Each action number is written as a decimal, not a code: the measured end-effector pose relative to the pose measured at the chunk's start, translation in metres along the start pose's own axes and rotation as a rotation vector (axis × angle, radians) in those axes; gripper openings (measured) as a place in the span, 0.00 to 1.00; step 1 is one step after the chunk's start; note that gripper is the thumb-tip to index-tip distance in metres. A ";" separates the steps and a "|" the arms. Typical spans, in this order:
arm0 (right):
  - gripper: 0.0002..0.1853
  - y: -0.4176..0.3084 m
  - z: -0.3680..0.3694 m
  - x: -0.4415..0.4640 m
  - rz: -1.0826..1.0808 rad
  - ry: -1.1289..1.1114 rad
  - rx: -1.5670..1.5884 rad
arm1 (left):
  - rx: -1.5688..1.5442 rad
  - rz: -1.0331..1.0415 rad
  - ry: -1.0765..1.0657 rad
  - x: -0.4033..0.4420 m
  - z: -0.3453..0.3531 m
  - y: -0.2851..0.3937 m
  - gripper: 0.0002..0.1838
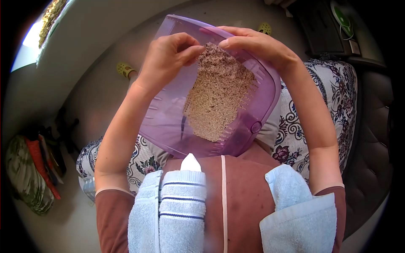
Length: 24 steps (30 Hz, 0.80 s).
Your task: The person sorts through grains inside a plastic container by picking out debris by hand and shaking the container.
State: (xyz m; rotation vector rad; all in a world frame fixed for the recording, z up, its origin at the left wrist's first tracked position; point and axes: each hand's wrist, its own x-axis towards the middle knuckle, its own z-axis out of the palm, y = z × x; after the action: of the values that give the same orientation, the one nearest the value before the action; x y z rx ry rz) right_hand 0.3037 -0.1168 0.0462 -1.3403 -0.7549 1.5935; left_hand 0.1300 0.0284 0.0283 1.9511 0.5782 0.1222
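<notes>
Seated on a flowered cover (337, 90), above a grey-brown floor (95, 99) with yellow clogs (124, 69) beyond, beside dark padded furniture (371, 111) on the right. Holding a purple tub (166, 120) over the lap, between both forearms, with the far edge out over the floor. Gripping the rim's far right part with the right hand (259, 46); pinching with the left hand (168, 55) beside the pale grain (215, 103) inside, impossible to tell whether on anything.
</notes>
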 end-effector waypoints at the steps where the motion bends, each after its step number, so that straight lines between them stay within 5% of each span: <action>1: 0.32 -0.001 0.000 0.000 0.002 0.004 -0.002 | 0.052 0.001 0.002 -0.001 -0.001 0.003 0.09; 10: 0.33 0.007 0.002 0.001 0.003 0.126 -0.062 | 0.270 0.147 0.067 -0.003 -0.002 -0.001 0.11; 16: 0.32 0.005 -0.001 0.002 -0.011 0.004 -0.003 | 0.440 0.291 0.098 -0.002 -0.003 -0.006 0.13; 20: 0.29 0.004 0.000 -0.001 -0.012 0.014 -0.007 | 0.067 -0.009 0.030 0.001 -0.026 -0.004 0.13; 24: 0.25 0.002 0.001 0.000 -0.005 0.014 -0.017 | -0.149 -0.101 -0.086 -0.003 -0.023 -0.002 0.10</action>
State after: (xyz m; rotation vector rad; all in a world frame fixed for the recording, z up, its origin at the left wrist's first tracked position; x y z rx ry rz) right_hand 0.3024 -0.1173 0.0443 -1.3594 -0.7646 1.5757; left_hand 0.1187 0.0463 0.0376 1.7701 0.5934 0.0174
